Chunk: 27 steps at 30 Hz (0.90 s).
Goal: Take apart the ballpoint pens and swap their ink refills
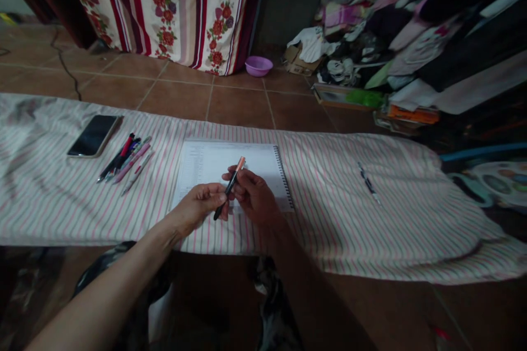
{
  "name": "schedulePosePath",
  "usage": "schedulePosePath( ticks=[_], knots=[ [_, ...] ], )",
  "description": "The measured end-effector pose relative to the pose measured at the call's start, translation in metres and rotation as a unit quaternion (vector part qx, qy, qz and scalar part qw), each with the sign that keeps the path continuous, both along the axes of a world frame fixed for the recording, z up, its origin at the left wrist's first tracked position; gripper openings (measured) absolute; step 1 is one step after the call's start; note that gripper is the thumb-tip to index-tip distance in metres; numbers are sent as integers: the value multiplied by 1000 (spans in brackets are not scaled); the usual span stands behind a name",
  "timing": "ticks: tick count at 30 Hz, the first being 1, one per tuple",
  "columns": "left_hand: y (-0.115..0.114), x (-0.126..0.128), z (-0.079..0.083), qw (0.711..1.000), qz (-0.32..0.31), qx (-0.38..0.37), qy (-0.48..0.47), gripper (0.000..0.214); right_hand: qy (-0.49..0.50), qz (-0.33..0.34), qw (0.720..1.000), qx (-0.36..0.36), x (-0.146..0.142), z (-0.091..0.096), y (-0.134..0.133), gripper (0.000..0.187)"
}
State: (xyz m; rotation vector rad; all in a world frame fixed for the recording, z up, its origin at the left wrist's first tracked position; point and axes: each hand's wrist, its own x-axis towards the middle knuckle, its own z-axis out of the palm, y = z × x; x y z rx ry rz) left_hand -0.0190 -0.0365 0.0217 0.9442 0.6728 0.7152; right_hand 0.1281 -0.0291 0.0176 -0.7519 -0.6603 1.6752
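1. Left hand [206, 203]: grasping, with thumb and fingers pinched on the lower, black part of the pen [229, 189].
2. Right hand [255, 194]: grasping the same pen higher up, below its orange end.
3. Pen position: tilted, orange end pointing away from the person, over the near part of the notebook [193, 167]. Whether the orange end is a separate cap cannot be told.
4. Step in hand (judged): two-handed handling of the pen. The next move calls for a firm left pinch on the barrel while the right fingers adjust or work the upper end.
5. Notebook: lies on the striped, cloth-covered desk [321, 203], its far edge just inside the desk's far edge; the spiral binding faces the desk's right end.
6. Single pen [368, 182]: lies apart, right of the notebook, toward the desk's right end.
7. Grouped pens [134, 163]: lie left of the notebook, about midway between the desk's near and far edges.
8. Phone [94, 136]: left of that group, near the desk's far edge.
9. Purple bowl [259, 67]: on the tiled floor beyond the far edge, beside the floral curtain [187, 11].
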Motion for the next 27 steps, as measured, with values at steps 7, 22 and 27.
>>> schedulePosePath(
  ticks=[7,22,27],
  knots=[
    [0,2,3,991,-10,-97,-94,21,34,17,999,-7,2,-1,-2,27],
    [-4,5,-4,998,-14,-42,-55,21,18,-38,997,-57,-1,-1,3,25],
    [-4,6,-8,998,-9,-45,-33,23,-54,-42,997,-36,-5,-1,3,25]
  ],
)
